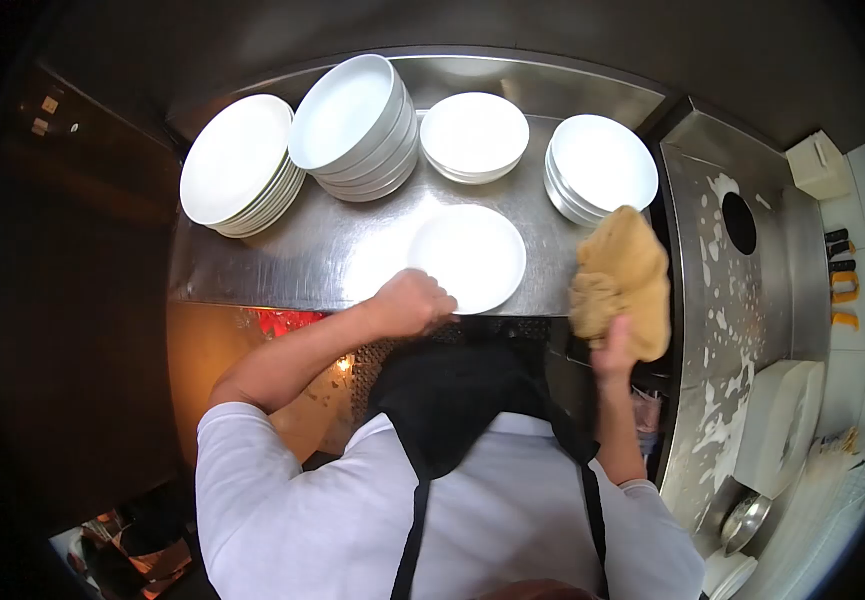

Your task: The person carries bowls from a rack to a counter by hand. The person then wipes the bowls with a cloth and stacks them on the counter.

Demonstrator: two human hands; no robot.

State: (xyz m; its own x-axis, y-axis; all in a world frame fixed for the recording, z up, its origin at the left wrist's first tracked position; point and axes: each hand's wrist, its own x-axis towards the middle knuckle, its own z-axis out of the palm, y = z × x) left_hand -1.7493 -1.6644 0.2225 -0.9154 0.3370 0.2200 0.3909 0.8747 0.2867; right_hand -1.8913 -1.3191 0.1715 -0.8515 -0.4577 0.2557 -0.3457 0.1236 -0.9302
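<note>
White plate [477, 255] is at the steel table's [277, 262] front edge; our curled left hand [410, 302] pinches its rim. Our right hand [614, 352] grips a tan cloth [632, 275]. We seem to be wiping, which needs cloth on plate.

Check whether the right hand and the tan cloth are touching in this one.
Touching. The head view shows the right hand overlapping the lower part of the tan cloth, gripping it with no gap between.
</note>
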